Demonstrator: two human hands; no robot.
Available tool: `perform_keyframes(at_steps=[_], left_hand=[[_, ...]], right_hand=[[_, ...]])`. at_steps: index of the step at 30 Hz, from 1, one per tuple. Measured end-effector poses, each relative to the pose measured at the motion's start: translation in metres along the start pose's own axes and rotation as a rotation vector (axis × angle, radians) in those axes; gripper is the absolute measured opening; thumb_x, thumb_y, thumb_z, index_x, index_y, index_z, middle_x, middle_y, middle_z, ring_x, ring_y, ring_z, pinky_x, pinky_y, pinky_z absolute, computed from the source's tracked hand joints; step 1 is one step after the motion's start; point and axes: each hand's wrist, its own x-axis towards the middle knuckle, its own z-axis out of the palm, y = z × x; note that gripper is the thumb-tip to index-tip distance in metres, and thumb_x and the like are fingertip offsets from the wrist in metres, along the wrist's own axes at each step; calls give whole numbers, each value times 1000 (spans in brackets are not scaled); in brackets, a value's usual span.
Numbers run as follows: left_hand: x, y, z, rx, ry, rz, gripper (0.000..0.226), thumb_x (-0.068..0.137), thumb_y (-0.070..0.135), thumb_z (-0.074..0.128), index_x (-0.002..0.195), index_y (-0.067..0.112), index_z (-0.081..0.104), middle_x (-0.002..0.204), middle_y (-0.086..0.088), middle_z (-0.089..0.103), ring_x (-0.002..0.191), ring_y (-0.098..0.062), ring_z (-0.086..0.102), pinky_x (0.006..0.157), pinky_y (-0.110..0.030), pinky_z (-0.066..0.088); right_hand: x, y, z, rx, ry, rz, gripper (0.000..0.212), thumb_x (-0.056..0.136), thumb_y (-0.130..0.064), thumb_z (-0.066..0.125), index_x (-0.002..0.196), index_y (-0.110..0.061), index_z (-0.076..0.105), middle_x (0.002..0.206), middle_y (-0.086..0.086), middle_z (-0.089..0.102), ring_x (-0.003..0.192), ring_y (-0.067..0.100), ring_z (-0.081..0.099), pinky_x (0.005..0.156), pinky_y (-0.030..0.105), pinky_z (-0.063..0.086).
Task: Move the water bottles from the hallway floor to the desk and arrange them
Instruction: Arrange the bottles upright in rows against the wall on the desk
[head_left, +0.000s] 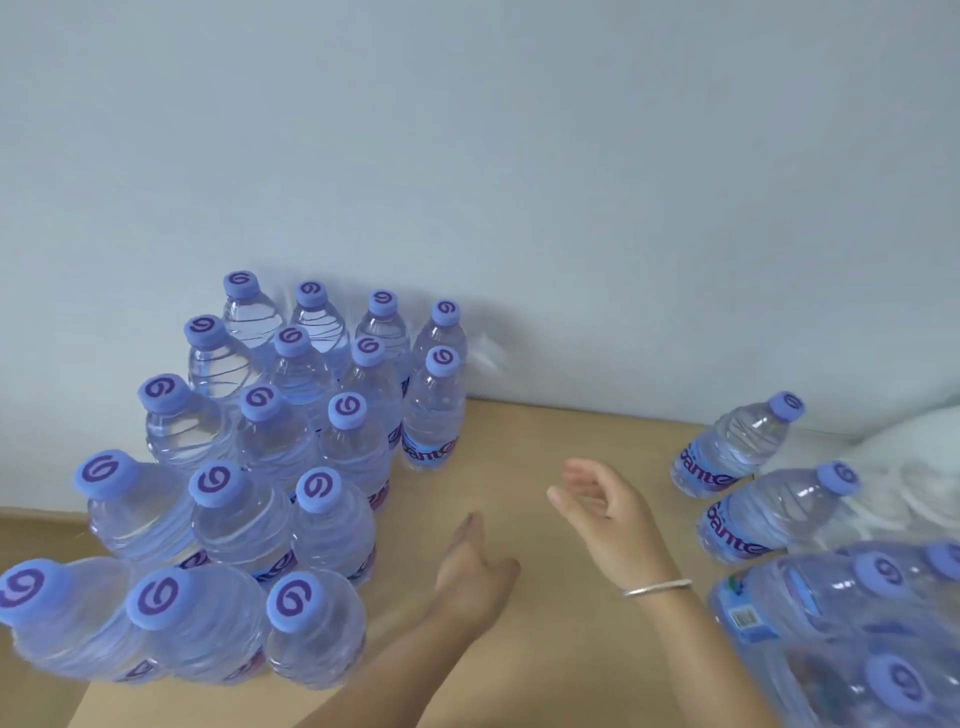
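While most of the bottles already stand upright in tight rows on the desk, filling the left and lower left of the frame against the wall, the arranging step looks to be in hand rather than the carrying. Purple caps up, labels partly hidden, bottles touching or nearly so.

Two loose bottles stand at the right edge of the frame, well apart from the block, one behind the other. Below them, lower right corner, a wrapped pack of more bottles; its film and a barcode label show.

Both hands are over bare desk between block and loose pair, holding nothing. Left hand, centre bottom: blurred, fingers straight and pointing toward the block. Right hand: fingers loosely curled and relaxed, thumb apart, bangle on the wrist. Neither touches a bottle.

White crumpled material behind the loose pair, far right; cannot tell what it is.

Judgement: next move likely calls for the right hand to reach right, grip a loose bottle round its body, and set it in the open end of the nearest row without knocking neighbours.
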Motion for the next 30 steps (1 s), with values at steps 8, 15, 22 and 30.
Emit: perform_keyframes(at_steps=[8, 15, 22, 30], left_hand=[[-24, 18, 82, 196, -287, 169, 68, 90, 20, 54, 149, 10, 22, 155, -3, 23, 141, -14, 26, 109, -18, 22], [-45, 20, 130, 224, -441, 197, 65, 86, 19, 57, 146, 16, 31, 149, 0, 35, 136, -12, 34, 107, -24, 32], [-51, 13, 147, 165, -445, 151, 65, 85, 17, 59, 145, 16, 32, 146, 3, 39, 128, -12, 44, 97, -20, 38], [-45, 5, 122, 75, -438, 155, 70, 83, 15, 66, 144, 26, 33, 142, 6, 41, 119, -9, 45, 87, -17, 37]], right_hand=[[-106, 27, -62, 12, 540, -3, 32, 82, -4, 67, 99, -28, 55, 89, -10, 62, 82, 4, 59, 73, 5, 42], [-145, 42, -103, 52, 1161, 26, 34, 73, -22, 73, 93, -32, 47, 93, -7, 48, 79, 9, 50, 64, 12, 42], [-149, 78, -106, 76, 723, 246, 54, 72, -18, 79, 111, -37, 47, 113, -18, 53, 105, 2, 52, 92, 23, 39], [-141, 72, -109, 48, 621, 189, 40, 65, -28, 83, 98, -32, 59, 97, -13, 68, 94, 10, 64, 86, 36, 51]])
